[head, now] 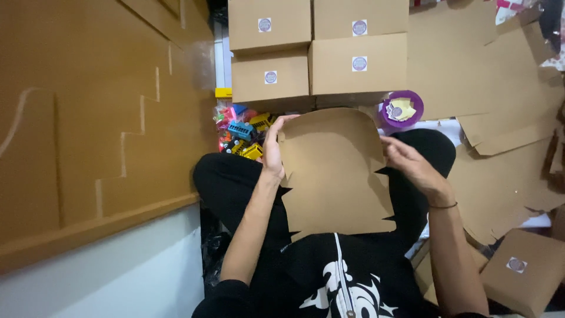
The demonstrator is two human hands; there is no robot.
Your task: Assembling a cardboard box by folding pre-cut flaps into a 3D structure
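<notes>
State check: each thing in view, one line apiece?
Cardboard blank: flat, unfolded, held at both side edges.
Left hand: gripping the blank's left edge.
Right hand: gripping the blank's right edge.
Stacked boxes: closed, stickered.
Box at lower right: closed, stickered.
Purple tub: open.

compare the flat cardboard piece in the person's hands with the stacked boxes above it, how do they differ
The flat cardboard piece is unfolded, a single sheet with notched edges; the stacked boxes are folded shut into blocks. The sheet shows no sticker, while each box carries a round sticker. The left hand and right hand grip the sheet's sides; the boxes sit untouched. Both are plain brown cardboard.
</notes>
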